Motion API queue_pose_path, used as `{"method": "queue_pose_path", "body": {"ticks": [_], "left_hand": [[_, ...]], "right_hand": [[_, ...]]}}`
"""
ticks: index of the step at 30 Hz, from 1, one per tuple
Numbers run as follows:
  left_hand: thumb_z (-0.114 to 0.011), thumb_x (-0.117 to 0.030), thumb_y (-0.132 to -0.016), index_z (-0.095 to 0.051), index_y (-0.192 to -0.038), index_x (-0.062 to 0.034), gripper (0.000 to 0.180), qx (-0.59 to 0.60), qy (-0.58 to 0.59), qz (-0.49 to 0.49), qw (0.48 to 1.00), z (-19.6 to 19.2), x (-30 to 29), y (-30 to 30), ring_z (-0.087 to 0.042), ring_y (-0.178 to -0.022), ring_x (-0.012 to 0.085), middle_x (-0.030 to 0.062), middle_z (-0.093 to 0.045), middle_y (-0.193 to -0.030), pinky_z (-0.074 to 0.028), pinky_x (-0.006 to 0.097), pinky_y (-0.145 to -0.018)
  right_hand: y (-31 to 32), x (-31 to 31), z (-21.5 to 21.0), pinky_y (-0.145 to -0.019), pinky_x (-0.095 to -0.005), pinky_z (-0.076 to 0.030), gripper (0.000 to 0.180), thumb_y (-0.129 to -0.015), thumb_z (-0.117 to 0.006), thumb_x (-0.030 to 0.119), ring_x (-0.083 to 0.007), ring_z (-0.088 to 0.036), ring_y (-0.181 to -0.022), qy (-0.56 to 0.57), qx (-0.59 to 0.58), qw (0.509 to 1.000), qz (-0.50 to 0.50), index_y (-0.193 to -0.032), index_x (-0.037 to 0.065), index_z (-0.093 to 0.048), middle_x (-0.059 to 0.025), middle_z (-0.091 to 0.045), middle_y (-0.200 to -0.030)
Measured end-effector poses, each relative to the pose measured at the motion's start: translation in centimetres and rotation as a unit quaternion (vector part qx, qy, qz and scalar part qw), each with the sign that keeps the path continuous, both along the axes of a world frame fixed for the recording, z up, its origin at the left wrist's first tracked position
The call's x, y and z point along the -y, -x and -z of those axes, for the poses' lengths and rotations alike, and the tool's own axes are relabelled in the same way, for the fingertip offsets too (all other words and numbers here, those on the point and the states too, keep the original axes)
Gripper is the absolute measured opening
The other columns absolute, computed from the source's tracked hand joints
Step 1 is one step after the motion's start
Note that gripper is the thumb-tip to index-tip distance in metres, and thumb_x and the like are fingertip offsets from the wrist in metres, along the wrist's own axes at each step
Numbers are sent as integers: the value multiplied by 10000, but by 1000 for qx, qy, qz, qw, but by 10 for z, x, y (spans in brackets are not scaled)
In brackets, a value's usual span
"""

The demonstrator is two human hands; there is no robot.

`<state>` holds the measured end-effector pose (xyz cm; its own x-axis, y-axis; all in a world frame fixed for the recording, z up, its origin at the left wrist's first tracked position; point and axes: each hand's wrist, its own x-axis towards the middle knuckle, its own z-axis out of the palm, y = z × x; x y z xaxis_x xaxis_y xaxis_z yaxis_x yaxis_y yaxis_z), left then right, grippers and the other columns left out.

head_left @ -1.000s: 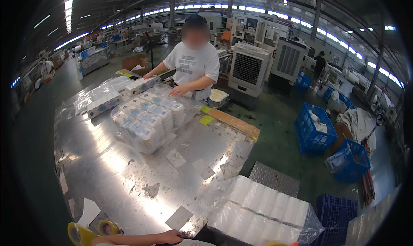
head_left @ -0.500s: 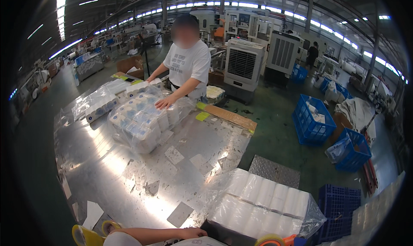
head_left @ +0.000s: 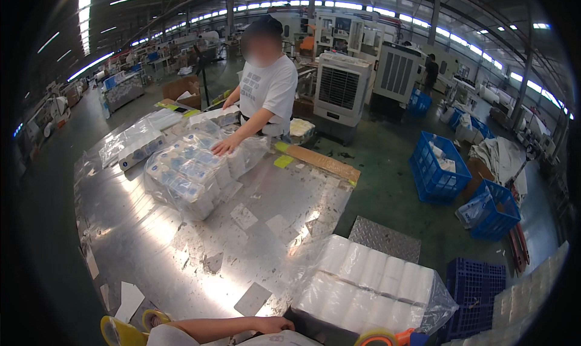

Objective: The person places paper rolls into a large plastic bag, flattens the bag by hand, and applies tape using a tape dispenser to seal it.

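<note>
My left hand (head_left: 274, 325) is at the table's near edge, its forearm crossing from the lower left. Its fingers look curled, and anything inside them is hidden. Just right of it lies a clear plastic bag of white paper rolls (head_left: 369, 285), set in two rows. My right hand is out of view. At the bottom edge, in front of the bag, shows a tape dispenser (head_left: 387, 337) with orange and blue parts, partly cut off. Yellow tape rolls (head_left: 115, 332) stand at the lower left beside my sleeve.
Across the metal table (head_left: 151, 255), a co-worker (head_left: 266, 85) rests a hand on a bagged pack of rolls (head_left: 193, 170). Another wrapped row (head_left: 142, 151) lies left of it. Blue crates (head_left: 440, 170) and an air cooler (head_left: 344, 88) stand on the floor. A dark blue crate (head_left: 478, 291) is right.
The co-worker's near hand and the bagged pack have shifted slightly left and nearer. A distant person has moved left. My left hand has barely moved.
</note>
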<state>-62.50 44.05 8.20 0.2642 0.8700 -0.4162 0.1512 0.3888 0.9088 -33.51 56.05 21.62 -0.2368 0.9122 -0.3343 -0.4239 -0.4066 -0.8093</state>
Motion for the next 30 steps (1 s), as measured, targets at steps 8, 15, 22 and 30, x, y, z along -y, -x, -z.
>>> {"method": "queue_pose_path", "body": {"ticks": [8, 15, 22, 30], "left_hand": [[-548, -363, -867, -562, -991, -27, 358, -24, 17, -9, 1000, -57, -23, 9, -501, -702, 100, 30, -566, -756, -419, 246, -637], [-464, -275, -927, -559, -1001, -37, 266, 174, -14, 25, 984, -117, -62, -12, -482, -735, 60, -12, -550, -813, -413, 196, -664], [-394, -377, -942, -558, -1072, -45, 393, 209, -42, -54, 976, -115, -111, -47, -516, -767, 69, 16, -575, -855, -431, 212, -664], [-423, -484, -898, -595, -777, -39, 492, 178, -44, -32, 983, -130, -133, -73, -508, -568, 76, -2, -536, -619, -431, 207, -538]], "right_hand": [[1, 3, 2, -818, -356, -489, 616, -780, -458, -86, -242, -517, -1020, -29, 21, 999, -17, -1341, 82, -268, -119, -445, -1203], [8, 8, 1, -898, -356, -437, 657, -756, -521, -90, -258, -473, -1116, -125, 169, 976, -62, -1342, 4, -238, -167, -417, -1250], [11, 17, 1, -876, -347, -426, 873, -611, -797, 258, -256, -515, -1050, -317, 465, 819, -109, -1286, -46, -333, -198, -501, -1155], [17, 19, -8, -781, -351, -466, 807, -569, -826, 343, -263, -592, -895, -343, 482, 804, -58, -1187, -19, -455, -188, -591, -990]]}}
